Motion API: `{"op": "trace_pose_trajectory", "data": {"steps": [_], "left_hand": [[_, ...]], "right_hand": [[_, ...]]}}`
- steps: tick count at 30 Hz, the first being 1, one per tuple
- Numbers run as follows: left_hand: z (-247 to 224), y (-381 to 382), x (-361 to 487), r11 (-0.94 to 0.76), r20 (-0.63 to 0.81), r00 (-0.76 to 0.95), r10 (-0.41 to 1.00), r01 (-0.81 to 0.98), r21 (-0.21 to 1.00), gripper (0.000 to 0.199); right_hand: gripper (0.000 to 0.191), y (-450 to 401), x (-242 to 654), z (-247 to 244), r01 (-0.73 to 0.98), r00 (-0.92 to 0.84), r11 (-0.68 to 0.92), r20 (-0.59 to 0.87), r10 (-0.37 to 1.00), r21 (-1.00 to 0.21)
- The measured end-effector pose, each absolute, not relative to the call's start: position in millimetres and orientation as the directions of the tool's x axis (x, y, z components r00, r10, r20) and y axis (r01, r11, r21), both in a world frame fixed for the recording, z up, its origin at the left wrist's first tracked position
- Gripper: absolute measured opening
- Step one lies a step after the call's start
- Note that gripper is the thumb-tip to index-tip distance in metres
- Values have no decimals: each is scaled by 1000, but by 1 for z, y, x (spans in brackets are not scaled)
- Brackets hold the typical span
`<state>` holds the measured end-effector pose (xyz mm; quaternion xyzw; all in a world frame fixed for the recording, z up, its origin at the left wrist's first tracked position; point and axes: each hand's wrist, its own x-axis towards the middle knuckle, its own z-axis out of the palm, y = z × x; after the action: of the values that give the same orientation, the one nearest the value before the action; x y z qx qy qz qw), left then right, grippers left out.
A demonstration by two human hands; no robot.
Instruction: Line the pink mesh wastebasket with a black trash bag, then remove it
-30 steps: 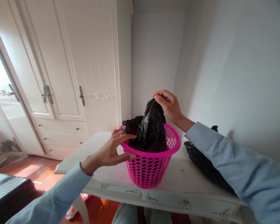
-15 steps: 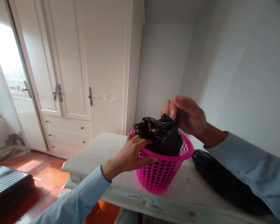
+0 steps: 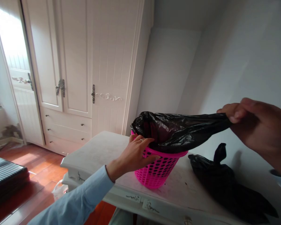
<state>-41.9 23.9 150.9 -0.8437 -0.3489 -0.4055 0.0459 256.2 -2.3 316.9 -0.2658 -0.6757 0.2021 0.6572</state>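
Observation:
A pink plastic basket (image 3: 154, 175) with round holes stands upright on a white dresser top. A black plastic bag (image 3: 178, 128) lines it, folded over the rim on the left. My left hand (image 3: 137, 153) grips the near left rim, its fingers over the bag's edge and its thumb against the outside. Out to the right, my right hand (image 3: 255, 125) pinches the bag's edge and stretches it taut past the basket's right rim. The bag's mouth gapes between both hands; the basket's bottom inside is hidden.
A second black plastic bag (image 3: 227, 184), with a knotted top, lies on the right of the dresser (image 3: 103, 147). Behind stands a white wardrobe (image 3: 112, 68). A dark case with a ribbed top (image 3: 7, 172) is on the wooden floor at left.
My right hand has moved far to the right, pulling the bag's edge out over the rim. My left hand keeps hold of the rim. More of the second bag shows.

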Motion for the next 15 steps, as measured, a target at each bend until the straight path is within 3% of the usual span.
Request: {"op": "trace_pose_trajectory", "data": {"steps": [5,9,15], "left_hand": [[145,26,-43,-764,745,424,515,621,175,64],[139,28,-44,-781,815,399,420,616,102,75],[129,29,-42,-770,858,359,367,635,63,73]], "right_hand": [[17,22,260,326,-28,206,803,782,588,-596],[8,44,254,332,-125,240,808,772,588,-576],[13,75,226,351,31,85,627,627,774,-778]]}}
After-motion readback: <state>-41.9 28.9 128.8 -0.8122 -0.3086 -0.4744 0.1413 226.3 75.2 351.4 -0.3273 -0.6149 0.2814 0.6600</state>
